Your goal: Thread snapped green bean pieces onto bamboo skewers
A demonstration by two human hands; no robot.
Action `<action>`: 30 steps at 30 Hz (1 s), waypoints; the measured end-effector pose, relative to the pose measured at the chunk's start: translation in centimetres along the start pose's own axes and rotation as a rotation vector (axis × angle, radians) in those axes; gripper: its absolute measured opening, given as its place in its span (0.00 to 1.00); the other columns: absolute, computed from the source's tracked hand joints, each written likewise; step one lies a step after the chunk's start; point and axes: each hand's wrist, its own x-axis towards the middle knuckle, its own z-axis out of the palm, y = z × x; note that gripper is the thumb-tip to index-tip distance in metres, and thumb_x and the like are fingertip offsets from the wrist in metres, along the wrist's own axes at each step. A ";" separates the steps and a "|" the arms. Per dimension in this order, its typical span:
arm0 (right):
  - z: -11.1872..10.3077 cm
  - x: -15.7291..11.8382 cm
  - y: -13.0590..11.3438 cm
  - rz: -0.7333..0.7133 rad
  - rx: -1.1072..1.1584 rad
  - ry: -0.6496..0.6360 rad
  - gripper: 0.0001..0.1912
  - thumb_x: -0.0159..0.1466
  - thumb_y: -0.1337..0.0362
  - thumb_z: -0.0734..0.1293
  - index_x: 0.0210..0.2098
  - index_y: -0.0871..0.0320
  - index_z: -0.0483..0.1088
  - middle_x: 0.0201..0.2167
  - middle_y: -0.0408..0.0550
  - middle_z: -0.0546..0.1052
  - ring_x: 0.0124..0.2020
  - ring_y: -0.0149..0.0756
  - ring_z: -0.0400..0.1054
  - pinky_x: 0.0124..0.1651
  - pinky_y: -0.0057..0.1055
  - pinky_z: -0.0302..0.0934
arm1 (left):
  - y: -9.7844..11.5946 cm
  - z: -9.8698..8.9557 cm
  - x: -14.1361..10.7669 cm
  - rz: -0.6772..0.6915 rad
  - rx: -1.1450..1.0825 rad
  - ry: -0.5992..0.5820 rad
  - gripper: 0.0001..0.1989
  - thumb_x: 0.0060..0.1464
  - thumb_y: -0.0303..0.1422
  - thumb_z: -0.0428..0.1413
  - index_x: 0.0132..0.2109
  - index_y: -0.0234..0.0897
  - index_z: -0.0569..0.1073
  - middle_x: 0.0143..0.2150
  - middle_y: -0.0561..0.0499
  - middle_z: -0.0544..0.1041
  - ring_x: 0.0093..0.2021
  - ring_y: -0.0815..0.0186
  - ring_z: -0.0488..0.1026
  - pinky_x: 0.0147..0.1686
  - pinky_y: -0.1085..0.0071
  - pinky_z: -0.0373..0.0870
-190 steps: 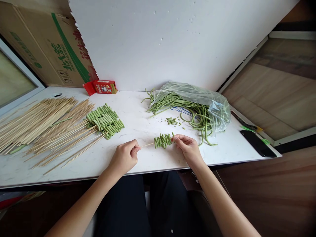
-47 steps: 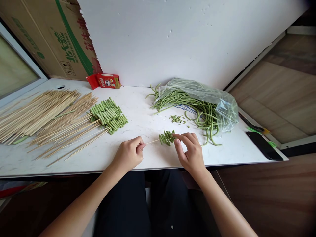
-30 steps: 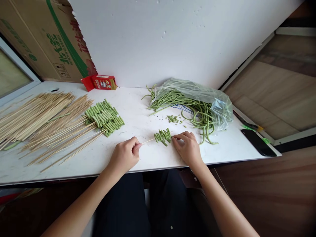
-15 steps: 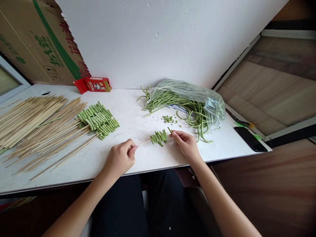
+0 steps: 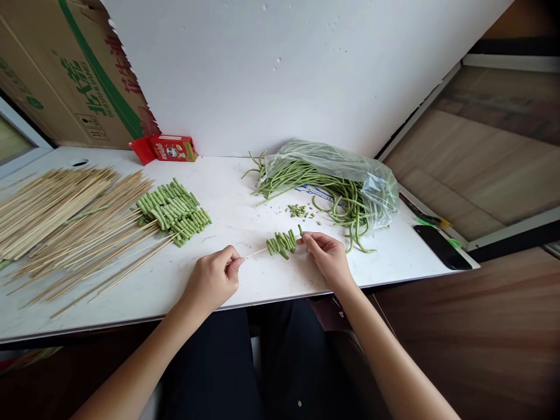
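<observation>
My left hand [image 5: 215, 274] pinches the near end of a thin wooden skewer [image 5: 255, 253]. Several short green bean pieces [image 5: 281, 242] sit crosswise along the skewer's far part. Between the fingertips of my right hand [image 5: 326, 254] is one more short bean piece [image 5: 300, 231], at the skewer's far tip. Left of my hands lies a stack of bean-loaded skewers [image 5: 175, 210], their bare sticks pointing to the lower left. Behind my right hand, long green beans [image 5: 306, 175] spill from a clear plastic bag [image 5: 376, 181].
Bare skewers [image 5: 52, 204] cover the table's left side. A red packet [image 5: 168, 149] stands at the back, near a cardboard box [image 5: 87, 76]. Small bean scraps [image 5: 298, 210] lie behind the held skewer. At the right edge are a black phone [image 5: 441, 247] and a knife [image 5: 420, 211].
My right hand has shifted very slightly left, bringing its bean piece onto or against the skewer's tip. My left hand looks unmoved on the skewer.
</observation>
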 end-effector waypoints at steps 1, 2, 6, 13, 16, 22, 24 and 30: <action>0.0 0.0 0.1 -0.011 -0.006 0.000 0.23 0.65 0.43 0.73 0.42 0.56 0.83 0.39 0.54 0.87 0.37 0.43 0.76 0.41 0.38 0.67 | 0.0 0.0 0.0 -0.001 -0.001 0.001 0.09 0.65 0.30 0.53 0.33 0.41 0.68 0.23 0.56 0.72 0.23 0.68 0.69 0.27 0.72 0.61; 0.0 0.0 0.1 -0.018 -0.010 0.000 0.22 0.65 0.43 0.73 0.42 0.56 0.83 0.39 0.54 0.87 0.38 0.43 0.76 0.43 0.38 0.67 | 0.0 0.0 0.0 -0.002 -0.002 0.001 0.09 0.65 0.30 0.53 0.33 0.41 0.68 0.23 0.56 0.72 0.23 0.68 0.70 0.27 0.72 0.61; 0.0 0.0 0.3 -0.016 -0.006 0.007 0.23 0.65 0.43 0.73 0.42 0.57 0.83 0.39 0.54 0.87 0.40 0.44 0.77 0.45 0.39 0.68 | 0.0 0.0 0.0 -0.005 -0.004 0.007 0.10 0.65 0.31 0.53 0.33 0.41 0.68 0.23 0.56 0.72 0.23 0.68 0.70 0.28 0.72 0.61; 0.1 0.0 0.2 -0.024 -0.029 0.000 0.22 0.66 0.43 0.73 0.42 0.56 0.83 0.39 0.53 0.87 0.42 0.44 0.78 0.46 0.38 0.68 | 0.1 -0.1 0.0 0.001 0.000 0.006 0.10 0.67 0.31 0.53 0.33 0.41 0.68 0.25 0.55 0.74 0.24 0.68 0.70 0.28 0.72 0.62; 0.1 0.0 0.1 -0.020 -0.041 0.002 0.23 0.66 0.43 0.73 0.43 0.57 0.83 0.39 0.54 0.87 0.41 0.44 0.78 0.45 0.38 0.68 | 0.1 0.0 0.0 0.000 0.005 0.008 0.10 0.66 0.31 0.53 0.33 0.41 0.68 0.25 0.55 0.73 0.24 0.68 0.70 0.28 0.72 0.61; 0.1 -0.2 -0.1 -0.017 -0.032 0.015 0.22 0.66 0.44 0.73 0.41 0.57 0.83 0.39 0.54 0.87 0.41 0.45 0.77 0.43 0.38 0.67 | 0.0 0.1 -0.1 -0.004 0.012 0.005 0.10 0.66 0.31 0.53 0.34 0.41 0.68 0.25 0.56 0.72 0.24 0.68 0.69 0.27 0.71 0.60; 0.2 -0.2 -0.2 -0.014 -0.022 0.016 0.22 0.66 0.44 0.73 0.41 0.57 0.83 0.39 0.54 0.86 0.40 0.45 0.76 0.42 0.38 0.67 | 0.0 0.1 -0.1 -0.002 0.010 0.007 0.10 0.66 0.31 0.53 0.34 0.40 0.68 0.25 0.55 0.73 0.24 0.68 0.70 0.28 0.71 0.60; 0.2 -0.2 -0.1 -0.006 -0.016 0.019 0.23 0.65 0.43 0.73 0.43 0.58 0.82 0.39 0.55 0.87 0.37 0.43 0.76 0.36 0.35 0.66 | 0.0 0.1 -0.1 0.000 0.009 0.007 0.10 0.66 0.31 0.53 0.34 0.40 0.69 0.25 0.55 0.74 0.24 0.68 0.69 0.28 0.71 0.61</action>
